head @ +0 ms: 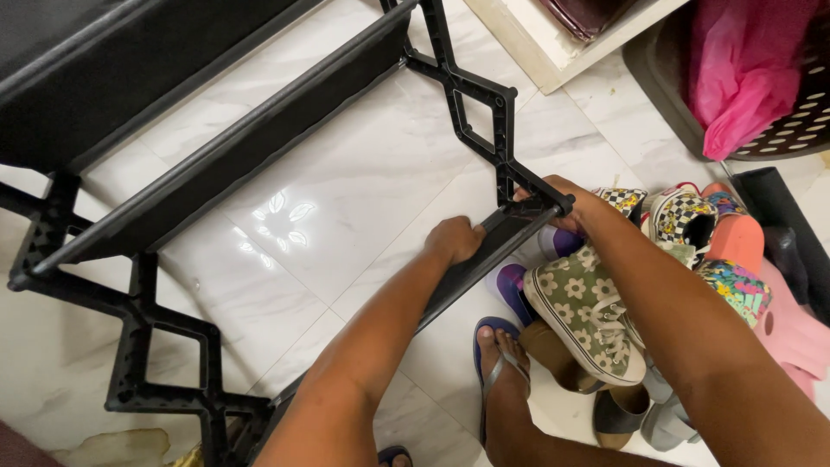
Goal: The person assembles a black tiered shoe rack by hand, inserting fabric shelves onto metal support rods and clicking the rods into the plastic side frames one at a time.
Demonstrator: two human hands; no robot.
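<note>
Seen from above: black shoe rack lying tipped across white marble floor, zigzag side frames at either end, fabric shelves stretched between them. Nearest the rack's lower right corner, a loose shelf bar slanting down toward the left, its top end at the frame's socket.

Right of the rack, dark perforated basket stuffed with pink bag. Above the rack's right frame, corner of a white cabinet.

Below and right of the rack's corner, heap of shoes: green floral sneaker closest to the bar, checkered sneaker behind it, orange and pink pieces farther right, grey flats at the bottom of the heap.

Left hand curled in a fist around the bar's middle, fingers fully wrapped. Right hand clamped over the bar's top end where it meets the rack's frame, fingers folded tight around the joint.

Just below the bar, foot in blue flip-flop planted on the floor beside the floral sneaker.
</note>
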